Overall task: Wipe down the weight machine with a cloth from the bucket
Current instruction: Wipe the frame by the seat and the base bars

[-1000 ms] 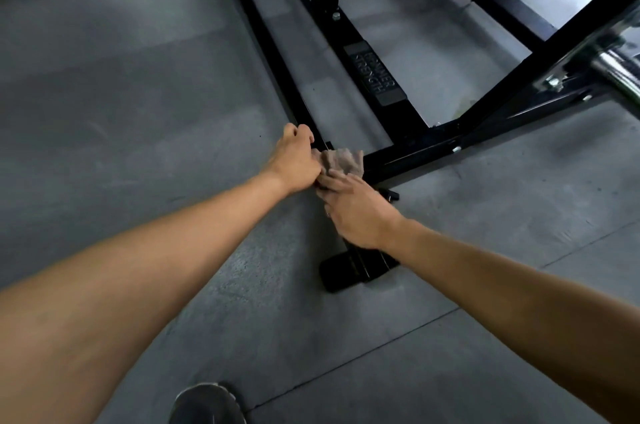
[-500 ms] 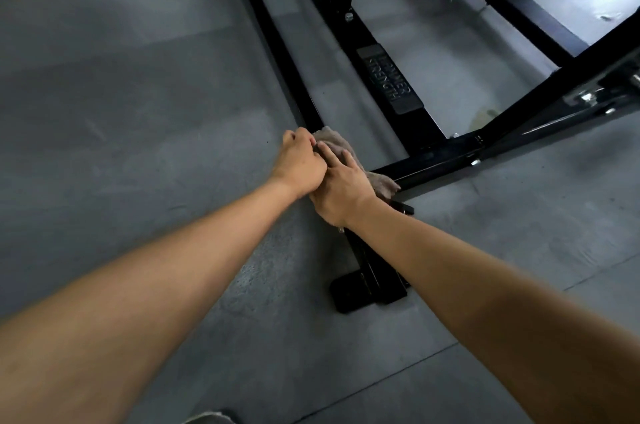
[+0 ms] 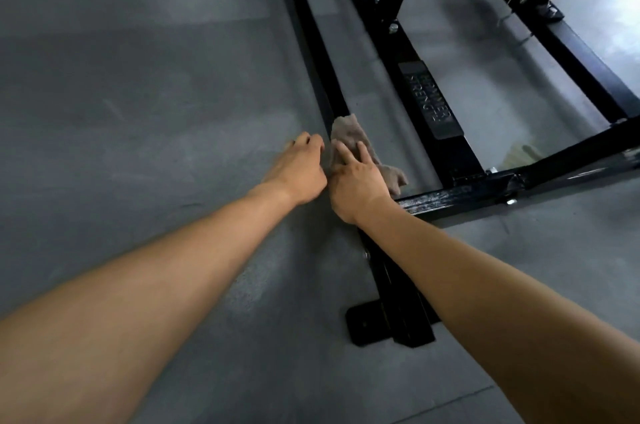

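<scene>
The left hand is just beside the long black weight machine bar, fingers curled. I cannot tell if it holds the cloth's edge. The tan cloth lies over that bar. The right hand presses flat on it, fingers spread. The cloth looks soft, light and floppy, so it may bunch up. I think a flat palm on its middle works best. The bar looks hard and heavy.
</scene>
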The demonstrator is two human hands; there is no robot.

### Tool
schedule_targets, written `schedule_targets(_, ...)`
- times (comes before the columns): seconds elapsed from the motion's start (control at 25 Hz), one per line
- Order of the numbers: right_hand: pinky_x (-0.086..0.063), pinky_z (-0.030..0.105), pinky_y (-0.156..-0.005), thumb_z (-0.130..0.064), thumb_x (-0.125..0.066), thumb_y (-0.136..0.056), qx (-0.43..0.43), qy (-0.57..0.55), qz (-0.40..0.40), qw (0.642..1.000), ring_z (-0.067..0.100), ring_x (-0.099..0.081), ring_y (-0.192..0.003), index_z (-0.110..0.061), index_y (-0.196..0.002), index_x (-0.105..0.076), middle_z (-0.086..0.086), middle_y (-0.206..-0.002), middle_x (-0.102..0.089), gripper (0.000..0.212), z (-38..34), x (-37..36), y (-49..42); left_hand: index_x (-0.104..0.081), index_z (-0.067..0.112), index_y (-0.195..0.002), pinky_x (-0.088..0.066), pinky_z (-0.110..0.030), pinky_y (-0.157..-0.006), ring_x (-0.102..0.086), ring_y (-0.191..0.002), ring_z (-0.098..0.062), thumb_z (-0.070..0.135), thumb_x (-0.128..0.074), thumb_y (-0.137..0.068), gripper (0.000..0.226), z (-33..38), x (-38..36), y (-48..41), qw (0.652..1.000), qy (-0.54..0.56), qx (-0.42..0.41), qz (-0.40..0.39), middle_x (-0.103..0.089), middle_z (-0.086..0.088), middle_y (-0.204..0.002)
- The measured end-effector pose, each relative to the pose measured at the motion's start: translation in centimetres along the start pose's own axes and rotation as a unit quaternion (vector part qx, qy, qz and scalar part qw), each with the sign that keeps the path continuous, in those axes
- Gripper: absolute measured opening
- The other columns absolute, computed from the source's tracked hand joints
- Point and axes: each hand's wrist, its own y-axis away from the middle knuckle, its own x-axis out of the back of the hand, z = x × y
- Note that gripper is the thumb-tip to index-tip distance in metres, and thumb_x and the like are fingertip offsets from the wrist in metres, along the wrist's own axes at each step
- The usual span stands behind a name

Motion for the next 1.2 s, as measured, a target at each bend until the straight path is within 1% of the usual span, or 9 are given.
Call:
schedule_targets(0.08,0.001,0.059,-0.125,-0.037,-0.039,-0.101,0.030,0.020,-0.015,0.999,0.029,-0.017,-0.154,-0.024,-0.138,-0.062,0.002,-0.156,-0.048,0.046,-0.8,-0.6,2.4,-0.051,0.009,-0.130,-0.044,-0.046,-0.102,-0.047,-0.124,-0.035,0.008,-0.051,-0.091,0.040,-0.6,0.2,-0.4,1.000,-0.010,0.003,-0.005,-0.051,-0.013,-0.136)
schedule_targets(0.2,0.001,0.056,-0.126,-0.038,-0.041,-0.100,0.050,0.014,-0.010,0.999,0.024,-0.023,-0.150,-0.026,-0.133,-0.066,-0.002,-0.151,-0.052,0.043,0.3,-0.6,2.0,-0.051,0.009,-0.129,-0.046,-0.048,-0.101,-0.048,-0.124,-0.036,0.011,-0.052,-0.091,0.038,-0.3,0.6,-1.3,1.000,-0.006,0.008,0.004,-0.051,-0.013,-0.134)
schedule_targets(0.4,0.008,0.053,-0.126,-0.037,-0.037,-0.102,-0.017,-0.059,0.020,0.998,0.017,0.006,-0.158,-0.026,-0.161,-0.031,-0.010,-0.167,-0.028,0.060,0.5,0.6,-2.8,-0.049,0.009,-0.131,-0.045,-0.042,-0.101,-0.048,-0.122,-0.032,0.010,-0.052,-0.093,0.038,0.6,0.4,-2.3,0.999,0.040,-0.006,0.018,-0.049,-0.012,-0.134)
schedule_targets(0.56,-0.001,0.054,-0.127,-0.033,-0.041,-0.100,-0.024,-0.121,0.052,0.991,0.018,0.006,-0.158,-0.022,-0.156,-0.042,-0.009,-0.168,-0.025,0.057,-0.2,-1.2,1.1,-0.050,0.009,-0.133,-0.046,-0.040,-0.101,-0.048,-0.122,-0.030,0.007,-0.052,-0.094,0.039,0.3,-0.1,-3.0,0.997,0.065,-0.014,0.031,-0.047,-0.011,-0.137)
schedule_targets(0.72,-0.017,0.051,-0.127,-0.023,-0.045,-0.101,-0.026,-0.245,0.108,0.963,0.022,0.008,-0.159,-0.021,-0.164,-0.022,-0.010,-0.172,-0.005,0.067,1.8,-2.6,1.3,-0.050,0.010,-0.140,-0.044,-0.040,-0.108,-0.049,-0.127,-0.027,0.009,-0.048,-0.098,0.042,0.4,-0.2,-3.9,0.992,0.108,-0.031,0.063,-0.042,-0.007,-0.146)
schedule_targets(0.88,-0.010,0.042,-0.128,-0.016,-0.046,-0.095,-0.075,-0.254,0.108,0.958,0.028,0.012,-0.158,-0.018,-0.165,-0.008,0.002,-0.173,0.008,0.079,1.6,-2.6,-2.5,-0.039,0.016,-0.154,-0.034,-0.037,-0.120,-0.040,-0.144,-0.023,0.009,-0.043,-0.101,0.053,0.7,-0.6,-4.2,0.992,0.121,-0.015,0.029,-0.031,0.001,-0.163)
schedule_targets(0.96,-0.012,0.042,-0.129,-0.015,-0.046,-0.095,-0.093,-0.257,0.113,0.955,0.033,0.004,-0.158,-0.011,-0.164,-0.006,0.013,-0.172,0.003,0.080,1.3,-2.6,-2.6,-0.033,0.021,-0.158,-0.028,-0.037,-0.124,-0.030,-0.151,-0.019,0.007,-0.041,-0.101,0.059,0.6,-0.7,-4.5,0.990,0.138,-0.016,0.012,-0.025,0.004,-0.167)
schedule_targets(1.04,-0.026,0.042,-0.123,-0.009,-0.042,-0.099,-0.155,-0.319,0.118,0.928,0.039,-0.021,-0.151,0.000,-0.162,-0.002,0.023,-0.169,-0.003,0.075,0.6,-2.3,-0.9,-0.030,0.020,-0.160,-0.024,-0.036,-0.126,-0.024,-0.154,-0.017,0.004,-0.040,-0.100,0.063,0.7,-0.6,-5.1,0.988,0.154,-0.020,0.002,-0.021,0.004,-0.169)
schedule_targets(1.2,-0.044,0.045,-0.103,-0.020,-0.042,-0.105,-0.183,-0.301,0.114,0.929,0.040,-0.052,-0.125,0.006,-0.158,-0.007,0.026,-0.147,-0.040,0.069,0.8,-1.9,0.6,-0.033,0.020,-0.158,-0.030,-0.034,-0.122,-0.033,-0.150,-0.020,0.001,-0.043,-0.096,0.066,1.4,-0.7,-5.5,0.986,0.167,-0.013,-0.015,-0.033,-0.002,-0.164)
